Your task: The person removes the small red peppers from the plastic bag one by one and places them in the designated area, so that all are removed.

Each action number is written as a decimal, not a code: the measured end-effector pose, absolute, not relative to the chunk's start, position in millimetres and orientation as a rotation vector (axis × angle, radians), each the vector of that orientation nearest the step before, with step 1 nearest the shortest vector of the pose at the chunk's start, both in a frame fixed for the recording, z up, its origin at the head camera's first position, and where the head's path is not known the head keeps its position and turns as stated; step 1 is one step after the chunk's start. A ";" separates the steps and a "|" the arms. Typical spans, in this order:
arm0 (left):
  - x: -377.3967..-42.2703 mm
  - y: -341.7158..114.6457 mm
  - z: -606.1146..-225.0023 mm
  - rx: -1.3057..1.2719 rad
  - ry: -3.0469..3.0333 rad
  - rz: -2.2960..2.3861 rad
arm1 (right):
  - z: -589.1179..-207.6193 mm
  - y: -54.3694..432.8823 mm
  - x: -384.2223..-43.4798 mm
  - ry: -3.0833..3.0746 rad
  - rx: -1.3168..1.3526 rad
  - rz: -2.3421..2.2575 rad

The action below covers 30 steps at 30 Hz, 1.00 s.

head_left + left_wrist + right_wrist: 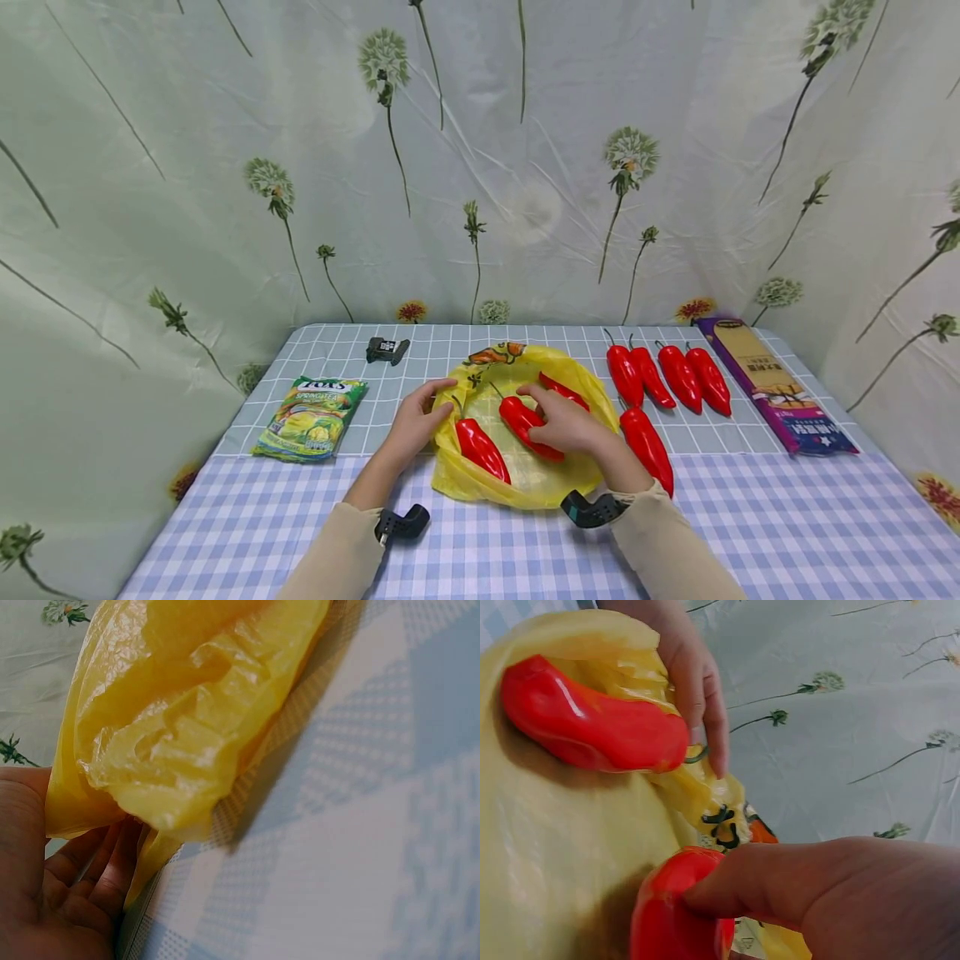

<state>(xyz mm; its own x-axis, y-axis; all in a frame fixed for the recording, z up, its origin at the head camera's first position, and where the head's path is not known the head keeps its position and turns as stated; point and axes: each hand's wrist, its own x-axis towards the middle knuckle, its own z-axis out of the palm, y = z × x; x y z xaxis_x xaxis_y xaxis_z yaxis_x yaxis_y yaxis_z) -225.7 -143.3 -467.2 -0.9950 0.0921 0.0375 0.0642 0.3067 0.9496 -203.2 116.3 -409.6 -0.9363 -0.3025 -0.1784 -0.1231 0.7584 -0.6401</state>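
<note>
My right hand's fingers (564, 422) pinched a glossy, elongated red pepper (517, 419) inside the crinkled yellow plastic bag (517, 497) — between two more red peppers (482, 448). Left hand (417, 418) — fingers curled on the bag's left rim.

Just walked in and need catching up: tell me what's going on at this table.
A person's left hand holds the rim of a yellow plastic bag that lies open on the table, and their right hand grips a red pepper inside it. Two more peppers lie in the bag, and five others lie on the table to its right. A green and yellow packet lies off to the left.
</note>
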 end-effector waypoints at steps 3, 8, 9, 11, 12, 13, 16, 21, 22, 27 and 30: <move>-225.1 -143.2 -465.5 0.146 2.515 1.840 | -403.4 118.8 -200.8 2.676 -0.345 -0.947; -224.7 -143.1 -464.5 0.136 2.498 1.859 | -394.5 123.0 -198.2 2.646 -0.363 -0.999; -224.7 -143.0 -464.8 0.137 2.500 1.856 | -392.8 124.2 -197.9 2.639 -0.370 -1.018; -224.9 -142.9 -465.0 0.137 2.501 1.858 | -389.7 127.3 -197.2 2.625 -0.386 -1.062; -224.9 -142.8 -464.9 0.139 2.504 1.854 | -388.3 129.2 -196.8 2.622 -0.390 -1.085; -225.0 -142.8 -465.1 0.138 2.508 1.850 | -387.3 131.0 -196.5 2.620 -0.396 -1.107; -225.1 -143.0 -465.7 0.138 2.518 1.842 | -384.7 136.8 -195.2 2.628 -0.395 -1.164; -225.4 -143.2 -466.4 0.135 2.528 1.832 | -380.6 145.6 -192.8 2.641 -0.319 -1.205; -225.4 -143.4 -466.2 0.134 2.525 1.834 | -379.8 147.5 -192.2 2.646 -0.302 -1.206; -224.8 -143.7 -466.5 0.149 2.520 1.841 | -376.9 160.0 -189.7 2.700 -0.262 -1.193; -224.4 -143.3 -465.9 0.154 2.517 1.843 | -376.7 169.9 -187.9 2.731 -0.245 -1.203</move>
